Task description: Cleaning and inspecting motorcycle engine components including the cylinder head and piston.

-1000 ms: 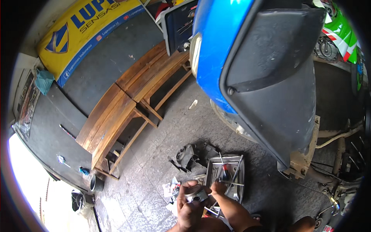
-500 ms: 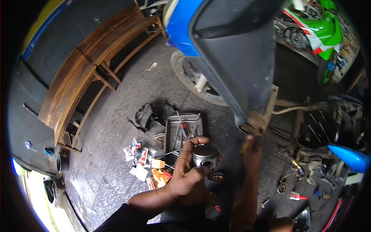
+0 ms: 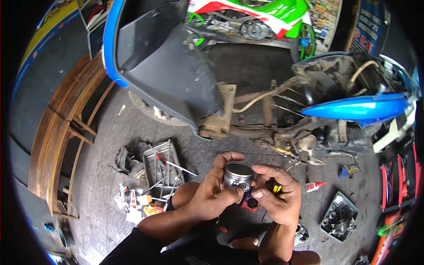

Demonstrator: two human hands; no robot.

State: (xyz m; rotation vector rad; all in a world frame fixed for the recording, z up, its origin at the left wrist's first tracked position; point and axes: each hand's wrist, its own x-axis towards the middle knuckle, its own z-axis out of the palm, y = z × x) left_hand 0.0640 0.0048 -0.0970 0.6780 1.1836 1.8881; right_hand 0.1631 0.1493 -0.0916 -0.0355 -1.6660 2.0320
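My left hand (image 3: pixel 214 194) is closed around a silver piston (image 3: pixel 239 176), its dark flat crown facing up and its ring grooves and pin hole showing. The thumb presses the piston's lower side while the forefinger curls past its crown. My right hand (image 3: pixel 280 194) is at the piston's right side, fingers bent and thumb toward the skirt. Within its curled fingers shows a small yellow and black object (image 3: pixel 277 189), mostly hidden, whose kind I cannot make out.
A stripped blue motorbike (image 3: pixel 229 106) stands ahead. Left of my hands are a tool tray (image 3: pixel 154 187) and packaging (image 3: pixel 132 203). To the right lie a red and white tube (image 3: pixel 315 186) and a parts tray (image 3: pixel 327 225). A wooden bench (image 3: pixel 55 128) is farther left.
My right hand has come back from the motorbike's frame to beside the piston. The view has swung right. My left hand still holds the piston.
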